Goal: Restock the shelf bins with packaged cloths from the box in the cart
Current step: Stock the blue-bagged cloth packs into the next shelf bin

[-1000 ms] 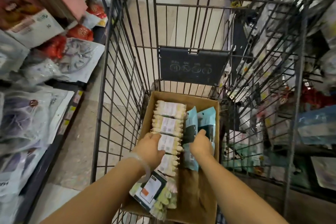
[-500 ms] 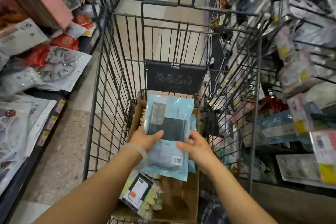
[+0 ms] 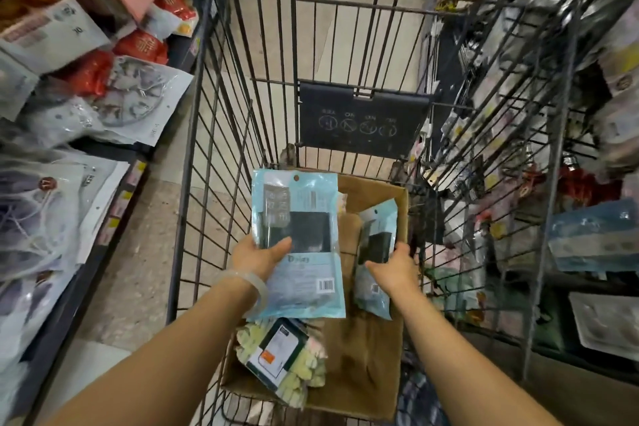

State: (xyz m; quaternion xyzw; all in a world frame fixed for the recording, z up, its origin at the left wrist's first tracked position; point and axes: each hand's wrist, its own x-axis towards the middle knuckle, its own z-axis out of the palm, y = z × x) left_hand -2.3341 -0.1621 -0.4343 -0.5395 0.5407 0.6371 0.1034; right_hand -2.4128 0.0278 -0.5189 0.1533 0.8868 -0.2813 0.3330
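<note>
My left hand [image 3: 257, 258] grips a light-blue cloth packet [image 3: 299, 218] with a dark cloth inside, held flat above the cardboard box [image 3: 371, 339] in the wire cart [image 3: 214, 149]. My right hand [image 3: 396, 268] grips a second light-blue cloth packet [image 3: 375, 252], tilted on edge over the right side of the box. A pale yellow cloth pack with a dark label [image 3: 283, 353] lies at the near end of the box. Other box contents are hidden behind the packets.
Shelves on the left hold bagged goods [image 3: 114, 97] and red items [image 3: 145, 45]. Shelf bins on the right [image 3: 594, 235] hold blue and clear packets behind the cart's wire side. A dark sign flap [image 3: 363, 121] hangs on the cart's far wall.
Both hands held one packet together half a second ago; now they have split, the left keeping one packet and the right holding a second one, off to the right.
</note>
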